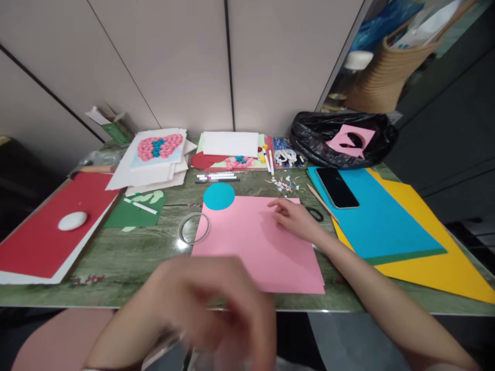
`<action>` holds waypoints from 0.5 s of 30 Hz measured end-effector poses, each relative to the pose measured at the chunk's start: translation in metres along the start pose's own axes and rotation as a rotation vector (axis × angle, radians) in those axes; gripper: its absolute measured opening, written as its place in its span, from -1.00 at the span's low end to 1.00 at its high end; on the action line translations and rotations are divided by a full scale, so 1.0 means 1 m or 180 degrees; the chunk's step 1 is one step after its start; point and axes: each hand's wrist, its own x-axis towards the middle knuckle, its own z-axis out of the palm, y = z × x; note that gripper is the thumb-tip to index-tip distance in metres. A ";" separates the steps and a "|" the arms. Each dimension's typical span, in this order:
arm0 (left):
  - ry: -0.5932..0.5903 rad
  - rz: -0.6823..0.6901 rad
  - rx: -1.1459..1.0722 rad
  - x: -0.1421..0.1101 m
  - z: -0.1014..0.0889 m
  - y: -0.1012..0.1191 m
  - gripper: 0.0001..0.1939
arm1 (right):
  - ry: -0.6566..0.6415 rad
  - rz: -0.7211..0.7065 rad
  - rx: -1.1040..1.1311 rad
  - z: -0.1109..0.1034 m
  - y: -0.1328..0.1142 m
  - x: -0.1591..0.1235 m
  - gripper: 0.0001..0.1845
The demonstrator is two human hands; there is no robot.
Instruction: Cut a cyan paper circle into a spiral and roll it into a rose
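My left hand [220, 299] is raised close to the camera at the table's front edge. It is smeared by motion, with the fingers bent downward, and whether they hold anything does not show. Over the upper right of the pink paper [240, 247] is my right hand [290, 214], its fingers apart and nothing in them. Black scissors [316, 214] lie partly hidden behind that hand. A blue paper circle [218, 196] overlaps the pink paper's far left corner. Beside it, a roll of clear tape [180, 226] rests across the left edge.
Red paper [34, 242] with a white oval object [72, 221] lies left, near green paper [116, 216]. A phone [337, 188] sits on blue paper [382, 216] at right. Behind are a crafted picture [158, 147], markers [216, 176], paper scraps [284, 184] and a black bag [309, 134].
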 end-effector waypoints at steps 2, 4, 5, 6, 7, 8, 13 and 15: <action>-0.0456 -0.0201 0.0648 0.068 -0.021 -0.001 -0.63 | 0.0085 0.0128 -0.0720 -0.021 0.000 -0.009 -0.77; 0.0514 -0.0456 0.1957 0.124 -0.047 -0.010 -0.67 | 0.0092 0.0387 -0.1340 -0.040 0.005 -0.015 -0.80; 0.0914 -0.0623 0.2279 0.144 -0.060 -0.018 -0.65 | 0.0061 0.0543 -0.1603 -0.047 0.009 -0.017 -0.81; 0.1153 -0.0746 0.2477 0.157 -0.073 -0.027 -0.62 | 0.0009 0.0698 -0.1828 -0.053 0.013 -0.018 -0.81; 0.1338 -0.0860 0.2645 0.166 -0.083 -0.037 -0.58 | -0.0068 0.0820 -0.2009 -0.056 0.017 -0.017 -0.81; 0.1458 -0.0973 0.2783 0.170 -0.092 -0.047 -0.51 | -0.0150 0.0909 -0.2150 -0.058 0.020 -0.017 -0.80; 0.1400 -0.1387 0.3054 0.173 -0.117 -0.080 -0.28 | -0.0464 0.1050 -0.2466 -0.060 0.025 -0.012 -0.82; 0.1264 -0.1409 0.3046 0.177 -0.123 -0.085 -0.29 | -0.0516 0.1065 -0.2501 -0.061 0.024 -0.011 -0.83</action>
